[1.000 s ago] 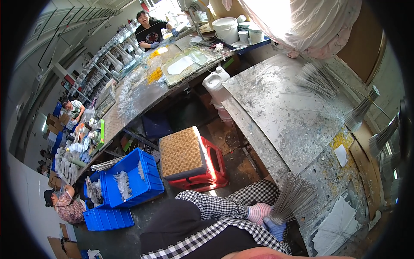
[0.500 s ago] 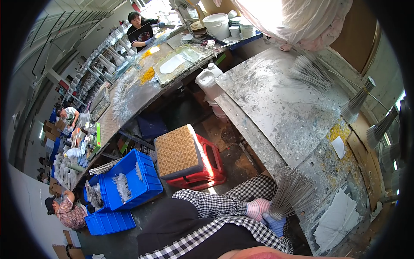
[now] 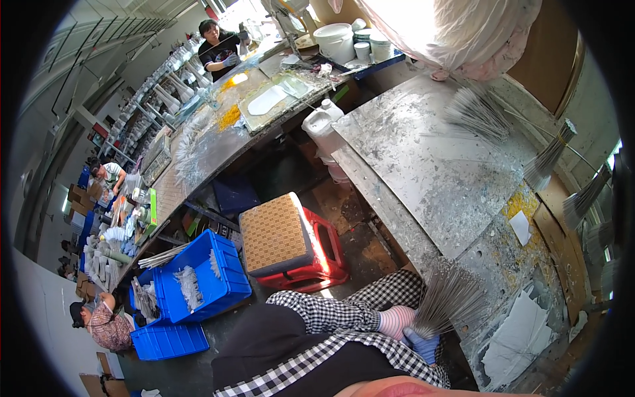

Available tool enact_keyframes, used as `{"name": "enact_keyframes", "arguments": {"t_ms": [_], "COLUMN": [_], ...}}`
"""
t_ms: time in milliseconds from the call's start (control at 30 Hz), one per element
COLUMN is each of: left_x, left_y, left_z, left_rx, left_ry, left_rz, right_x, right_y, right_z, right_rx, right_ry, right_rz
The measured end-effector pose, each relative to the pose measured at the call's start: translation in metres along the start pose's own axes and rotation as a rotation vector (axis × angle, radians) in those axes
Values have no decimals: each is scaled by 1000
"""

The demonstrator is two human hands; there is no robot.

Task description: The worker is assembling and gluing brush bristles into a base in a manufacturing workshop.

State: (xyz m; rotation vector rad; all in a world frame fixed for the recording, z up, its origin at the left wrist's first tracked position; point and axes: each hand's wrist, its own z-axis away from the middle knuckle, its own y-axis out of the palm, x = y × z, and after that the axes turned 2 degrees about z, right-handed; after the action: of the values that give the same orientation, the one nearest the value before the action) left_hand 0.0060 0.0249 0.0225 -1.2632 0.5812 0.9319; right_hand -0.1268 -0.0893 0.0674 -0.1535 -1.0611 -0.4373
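A fanned bundle of thin grey wires [image 3: 453, 298] stands at the near edge of the worktable, its loose ends spreading up and to the right. My left hand [image 3: 397, 320], in a pink-and-white striped covering, closes at the gathered base of the bundle. Just below it, my right hand [image 3: 422, 347] wears a blue striped glove and grips the same base. Most of the fingers are hidden by the wires and by each other. Both sleeves are black-and-white checked. A torn white sheet [image 3: 518, 341] lies on the table to the right of the bundle.
More wire bundles lie at the far right of the grey-stained worktable [image 3: 423, 159], one wire bundle [image 3: 550, 155] tied upright. A red stool [image 3: 327, 248] with a patterned cushion stands left of me, beside blue crates [image 3: 231, 284]. Buckets [image 3: 333, 43] and several people are farther back.
My hands and the bundle stay almost in place. At the back bench, a person has straightened and now raises a greyish object in one hand. The whole view has shifted slightly.
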Motion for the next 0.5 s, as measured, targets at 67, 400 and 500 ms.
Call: {"name": "enact_keyframes", "arguments": {"t_ms": [67, 400, 500], "left_x": [9, 14, 18], "left_y": [15, 19, 20], "left_z": [-1, -4, -5], "left_rx": [-95, -105, -76], "left_ry": [94, 182, 102], "left_rz": [7, 16, 71], "right_x": [-4, -31, -28], "right_y": [-2, -5, -3], "right_z": [0, -6, -8], "right_rx": [22, -50, -32], "right_ry": [17, -75, -53], "right_rz": [-33, -39, -67]}}
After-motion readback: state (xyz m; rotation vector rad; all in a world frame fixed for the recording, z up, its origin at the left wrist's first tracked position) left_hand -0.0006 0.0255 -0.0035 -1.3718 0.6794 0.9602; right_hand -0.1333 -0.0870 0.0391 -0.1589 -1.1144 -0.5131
